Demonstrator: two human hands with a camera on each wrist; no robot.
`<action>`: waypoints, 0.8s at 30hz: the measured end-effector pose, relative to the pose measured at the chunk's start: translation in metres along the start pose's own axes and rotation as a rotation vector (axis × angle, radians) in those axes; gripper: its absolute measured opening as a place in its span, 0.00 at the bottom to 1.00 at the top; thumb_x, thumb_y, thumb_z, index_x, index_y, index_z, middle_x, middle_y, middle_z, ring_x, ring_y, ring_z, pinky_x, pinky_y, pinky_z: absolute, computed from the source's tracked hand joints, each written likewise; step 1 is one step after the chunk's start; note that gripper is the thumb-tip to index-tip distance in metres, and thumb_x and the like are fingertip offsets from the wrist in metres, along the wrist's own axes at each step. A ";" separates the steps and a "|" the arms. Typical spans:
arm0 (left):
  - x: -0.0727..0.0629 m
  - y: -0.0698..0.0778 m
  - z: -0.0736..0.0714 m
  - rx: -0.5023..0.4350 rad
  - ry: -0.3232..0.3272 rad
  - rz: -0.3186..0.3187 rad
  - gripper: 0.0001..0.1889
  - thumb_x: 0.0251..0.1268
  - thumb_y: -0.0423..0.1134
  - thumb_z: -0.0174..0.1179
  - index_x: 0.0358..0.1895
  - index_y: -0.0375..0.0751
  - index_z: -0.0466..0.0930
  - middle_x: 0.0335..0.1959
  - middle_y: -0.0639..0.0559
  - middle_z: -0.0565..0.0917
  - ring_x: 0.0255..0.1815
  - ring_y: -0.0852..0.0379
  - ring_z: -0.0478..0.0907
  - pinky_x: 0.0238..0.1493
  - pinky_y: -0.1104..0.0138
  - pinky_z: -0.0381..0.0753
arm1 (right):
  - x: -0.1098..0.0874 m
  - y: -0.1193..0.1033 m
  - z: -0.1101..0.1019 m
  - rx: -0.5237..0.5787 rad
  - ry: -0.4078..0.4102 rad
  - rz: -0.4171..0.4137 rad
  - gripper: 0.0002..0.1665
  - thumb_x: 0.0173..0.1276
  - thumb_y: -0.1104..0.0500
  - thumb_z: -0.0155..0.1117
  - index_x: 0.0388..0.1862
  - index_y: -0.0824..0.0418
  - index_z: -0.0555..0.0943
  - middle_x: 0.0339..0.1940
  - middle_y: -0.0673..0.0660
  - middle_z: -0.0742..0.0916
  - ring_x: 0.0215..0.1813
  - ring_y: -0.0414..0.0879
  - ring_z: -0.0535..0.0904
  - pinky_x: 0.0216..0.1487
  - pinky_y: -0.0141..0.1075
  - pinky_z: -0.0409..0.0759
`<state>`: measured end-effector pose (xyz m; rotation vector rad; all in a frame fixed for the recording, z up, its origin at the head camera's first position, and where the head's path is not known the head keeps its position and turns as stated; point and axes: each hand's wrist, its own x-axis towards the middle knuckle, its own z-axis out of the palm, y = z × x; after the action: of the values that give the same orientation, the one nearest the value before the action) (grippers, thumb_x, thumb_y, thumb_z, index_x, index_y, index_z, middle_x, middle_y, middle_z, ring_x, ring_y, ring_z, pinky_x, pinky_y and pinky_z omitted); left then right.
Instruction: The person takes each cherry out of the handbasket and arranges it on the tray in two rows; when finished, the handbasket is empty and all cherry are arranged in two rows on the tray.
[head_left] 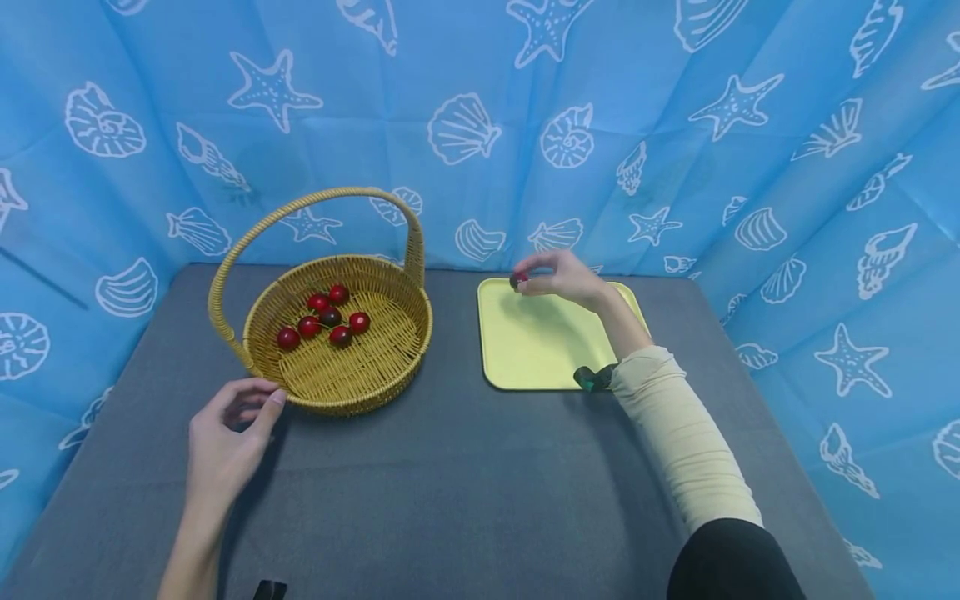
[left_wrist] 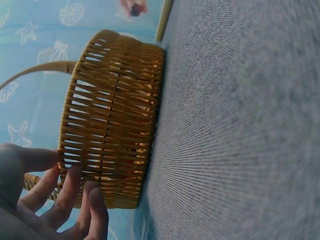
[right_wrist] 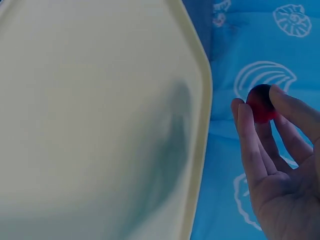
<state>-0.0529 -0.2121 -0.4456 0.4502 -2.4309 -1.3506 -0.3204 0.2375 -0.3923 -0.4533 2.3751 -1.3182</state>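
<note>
One blue curtain [head_left: 408,71] printed with white shells and starfish hangs behind and beside one grey table [head_left: 450,500]. One woven basket [head_left: 386,346] with a single arched handle [head_left: 337,192] stands toward the table's far left corner, and seven cherries [head_left: 330,316] lie in it, grouped on the left and far part of its floor. One pale yellow tray [head_left: 517,358] lies along the table's far edge, right of the middle, with the shadow of a hand and arm across its floor. One light sleeve [head_left: 686,442] covers the right forearm. The left hand [head_left: 228,433], half curled, pinches the basket's near left rim between thumb and fingers. The right hand [head_left: 566,279] is raised above the tray's far edge near its far left corner, thumb and fingertips closed on one dark red cherry [right_wrist: 261,102], the remaining fingers loosely bent. With this one, eight cherries show in all, their skins ranging from bright red to nearly black.
</note>
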 end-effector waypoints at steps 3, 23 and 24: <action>0.000 0.000 0.000 0.003 -0.003 -0.006 0.12 0.77 0.43 0.69 0.56 0.43 0.86 0.42 0.62 0.86 0.37 0.77 0.79 0.31 0.79 0.81 | 0.003 0.006 0.004 -0.020 -0.003 0.012 0.26 0.72 0.64 0.74 0.68 0.66 0.84 0.68 0.66 0.87 0.79 0.57 0.76 0.77 0.55 0.77; 0.001 0.000 -0.003 -0.007 -0.036 -0.029 0.13 0.77 0.45 0.69 0.57 0.44 0.85 0.40 0.69 0.83 0.37 0.74 0.81 0.29 0.75 0.85 | 0.027 0.022 0.032 -0.178 -0.046 -0.047 0.24 0.72 0.66 0.75 0.65 0.68 0.85 0.66 0.70 0.88 0.66 0.66 0.88 0.57 0.34 0.90; 0.001 0.000 -0.003 -0.008 -0.037 -0.030 0.13 0.77 0.45 0.69 0.57 0.44 0.85 0.40 0.69 0.83 0.37 0.74 0.81 0.29 0.75 0.85 | 0.027 0.022 0.033 -0.187 -0.046 -0.049 0.24 0.72 0.66 0.75 0.65 0.68 0.85 0.65 0.70 0.88 0.66 0.66 0.88 0.57 0.35 0.90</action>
<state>-0.0527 -0.2145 -0.4439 0.4655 -2.4569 -1.3925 -0.3307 0.2124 -0.4317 -0.5927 2.4735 -1.0973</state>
